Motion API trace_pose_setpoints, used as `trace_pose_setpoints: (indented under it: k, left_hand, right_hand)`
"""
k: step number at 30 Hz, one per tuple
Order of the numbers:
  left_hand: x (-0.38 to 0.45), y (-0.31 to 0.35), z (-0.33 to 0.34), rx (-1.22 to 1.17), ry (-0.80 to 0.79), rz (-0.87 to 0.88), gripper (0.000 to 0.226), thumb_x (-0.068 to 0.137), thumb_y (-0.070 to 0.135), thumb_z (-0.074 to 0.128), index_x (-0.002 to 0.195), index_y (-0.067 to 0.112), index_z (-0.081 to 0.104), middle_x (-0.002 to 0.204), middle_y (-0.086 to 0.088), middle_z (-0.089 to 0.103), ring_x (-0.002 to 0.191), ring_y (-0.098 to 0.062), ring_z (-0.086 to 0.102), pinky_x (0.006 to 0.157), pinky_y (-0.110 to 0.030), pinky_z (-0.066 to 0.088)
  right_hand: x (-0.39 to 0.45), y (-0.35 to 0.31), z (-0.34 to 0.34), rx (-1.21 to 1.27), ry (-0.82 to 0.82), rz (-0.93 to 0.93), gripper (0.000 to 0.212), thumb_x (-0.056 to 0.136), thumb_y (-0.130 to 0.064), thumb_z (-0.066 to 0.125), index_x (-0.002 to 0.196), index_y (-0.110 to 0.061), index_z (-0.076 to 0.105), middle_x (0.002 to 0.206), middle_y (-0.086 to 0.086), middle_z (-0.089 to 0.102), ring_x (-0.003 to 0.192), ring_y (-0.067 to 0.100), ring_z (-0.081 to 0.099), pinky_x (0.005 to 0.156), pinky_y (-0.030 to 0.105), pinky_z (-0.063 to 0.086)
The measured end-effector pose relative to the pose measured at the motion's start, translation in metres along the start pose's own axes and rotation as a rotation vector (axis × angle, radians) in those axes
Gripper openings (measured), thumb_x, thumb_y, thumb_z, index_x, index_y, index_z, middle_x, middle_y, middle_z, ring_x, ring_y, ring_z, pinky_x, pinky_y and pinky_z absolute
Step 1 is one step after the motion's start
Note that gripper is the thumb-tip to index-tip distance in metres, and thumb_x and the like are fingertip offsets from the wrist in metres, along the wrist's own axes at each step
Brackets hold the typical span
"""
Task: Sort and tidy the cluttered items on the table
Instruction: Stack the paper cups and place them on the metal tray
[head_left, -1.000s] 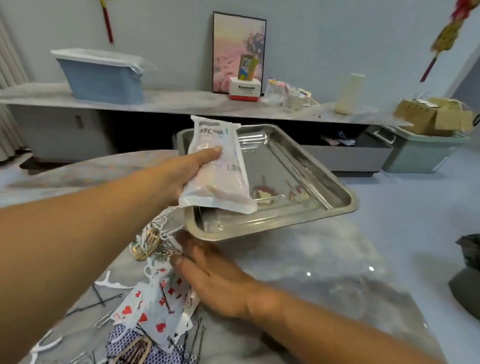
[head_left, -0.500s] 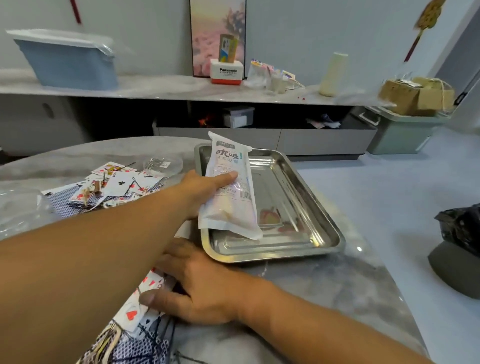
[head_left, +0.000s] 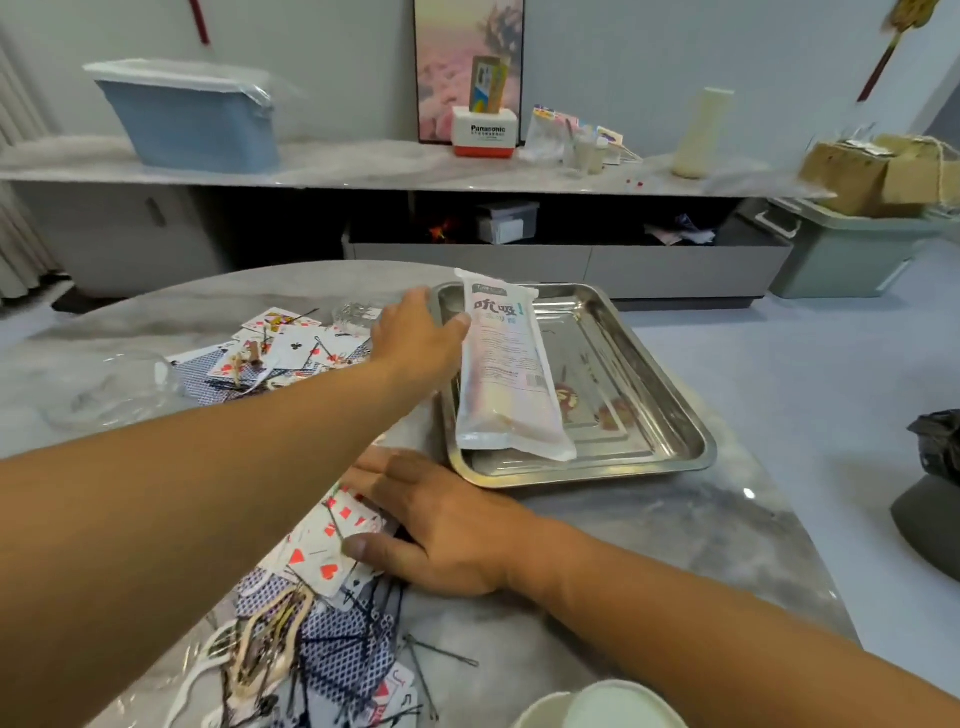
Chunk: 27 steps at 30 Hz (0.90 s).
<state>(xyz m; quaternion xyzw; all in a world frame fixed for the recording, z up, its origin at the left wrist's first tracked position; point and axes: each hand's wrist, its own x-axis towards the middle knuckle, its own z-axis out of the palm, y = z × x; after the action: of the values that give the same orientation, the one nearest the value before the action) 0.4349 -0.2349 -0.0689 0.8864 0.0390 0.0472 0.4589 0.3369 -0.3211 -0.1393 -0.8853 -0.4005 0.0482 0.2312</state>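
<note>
your left hand (head_left: 415, 338) has the white plastic pouch (head_left: 506, 371) pinched along its long edge, thumb on the printed face, and the pouch lies lengthwise in the steel tray (head_left: 670, 395), its near end propped on the tray's front rim just past your grip. it looks like a soft, sealed film pack, light and a bit floppy, with a glossy skin that may slide between fingers. judging by the sag, hold it mid-length or by a crimped end seam, not by a corner. the tray is polished metal, shallow, with rolled edges and a mirror floor, so expect the pouch to skate on it.

your right hand (head_left: 441, 525) lies flat and relaxed, fingers straight, pressing on playing cards (head_left: 332, 535) at the counter (head_left: 649, 545) edge of the pile. those cards are thin, stiff and slick, best squared up into a stack before lifting. under your left forearm sit black hair pins (head_left: 436, 657), wiry and springy, tangled among blue-backed cards; pinch those in bundles. a clear, crinkly plastic bag (head_left: 111, 387) lies left of your grip.
</note>
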Motion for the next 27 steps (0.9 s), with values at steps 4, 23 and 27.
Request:
trace_pose_setpoints:
  k: [4,23,27]
  left_hand:
    - [-0.026,0.001,-0.030,-0.085,-0.058,0.095,0.043,0.105,0.029,0.048,0.147,0.019,0.041,0.146,-0.006,0.047,0.131,-0.026,0.047,0.108,-0.042,0.042]
    - [-0.182,0.002,-0.125,-0.038,-0.612,0.186,0.103,0.080,0.002,0.076,0.153,0.037,0.012,0.154,0.003,0.032,0.117,-0.012,0.051,0.079,-0.021,0.051]
    - [-0.222,0.001,-0.107,0.021,-0.851,0.125,0.128,0.067,0.029,0.094,0.154,0.045,0.001,0.162,0.002,0.022,0.143,-0.017,0.029,0.113,-0.031,0.036]
  right_hand:
    - [-0.003,-0.011,-0.008,-0.022,-0.050,0.022,0.066,0.105,-0.050,0.042,0.161,-0.020,0.021,0.168,0.001,0.015,0.154,0.015,0.010,0.124,0.022,0.001]
    - [-0.033,-0.078,-0.114,0.867,0.214,0.550,0.049,0.108,-0.044,0.038,0.117,-0.010,0.073,0.108,0.007,0.077,0.108,0.023,0.072,0.103,0.042,0.053]
    - [-0.066,-0.084,-0.105,1.058,0.495,0.676,0.042,0.108,-0.042,0.041,0.123,-0.013,0.068,0.108,0.008,0.077,0.104,0.024,0.073,0.098,0.040,0.055]
